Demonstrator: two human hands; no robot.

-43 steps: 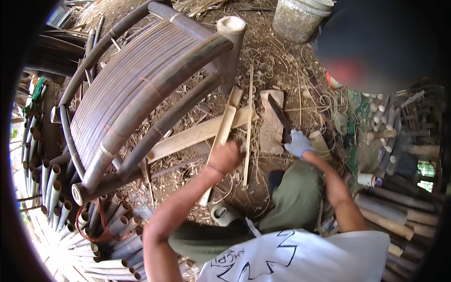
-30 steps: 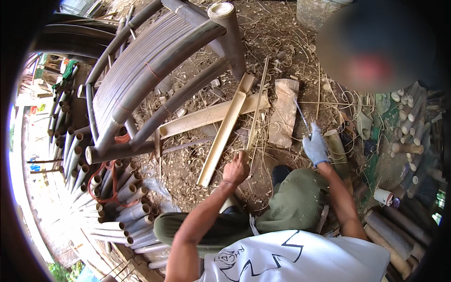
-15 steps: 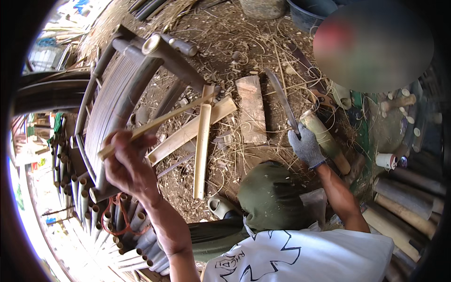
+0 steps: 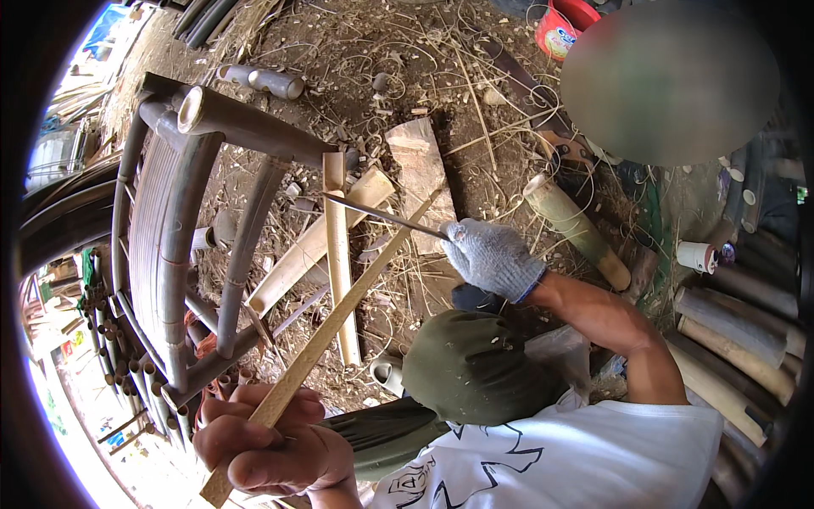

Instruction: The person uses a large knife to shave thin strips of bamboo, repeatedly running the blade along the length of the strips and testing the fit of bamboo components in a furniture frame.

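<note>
Two holds: gripping bamboo strip [image 4: 346, 312] in bare left hand [image 4: 292, 454], fingers closed round near end; gripping knife [image 4: 373, 211] in gloved right hand [image 4: 496, 259], fingers curled round grip end. Holding strip slantwise above split bamboo pieces [image 4: 337, 246] on ground [image 4: 352, 123], knife across far part, contact unclear. Apparently done splitting into narrow strip; apparently not finished with knife work.

Lettering [image 4: 412, 485] on white shirt [image 4: 610, 462], labelled red bucket [image 4: 551, 24]
</note>
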